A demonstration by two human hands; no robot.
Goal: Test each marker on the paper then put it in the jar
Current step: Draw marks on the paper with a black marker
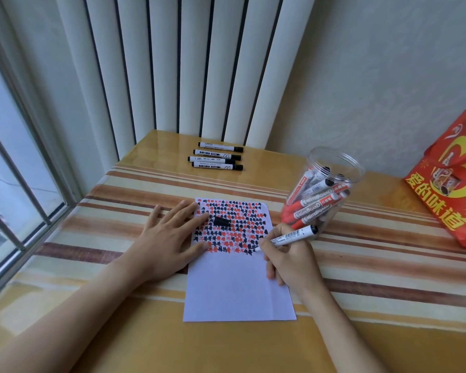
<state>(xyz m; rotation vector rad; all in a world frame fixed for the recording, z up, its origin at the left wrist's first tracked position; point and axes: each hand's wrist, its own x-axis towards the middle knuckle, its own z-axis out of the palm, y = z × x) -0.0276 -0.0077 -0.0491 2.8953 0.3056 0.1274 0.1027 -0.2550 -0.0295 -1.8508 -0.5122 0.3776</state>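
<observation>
The striped tabletop [135,227], in bands of brown, cream and ochre with a glossy finish, sits in a corner between a barred window [14,168] and white vertical blinds [189,65]. A white paper sheet [234,286] lies on it, its upper half filled with red and black marks. The left hand [164,238] rests flat, fingers straight, on the sheet's left edge. The right hand [291,262] pinches a whiteboard marker [293,235], tip on the paper. A black cap [221,221] lies on the marks. The clear plastic jar [320,195], just beside the sheet, holds red and black markers. Four capped markers [217,156] lie near the blinds. A red gift bag [452,181] stands at far right
</observation>
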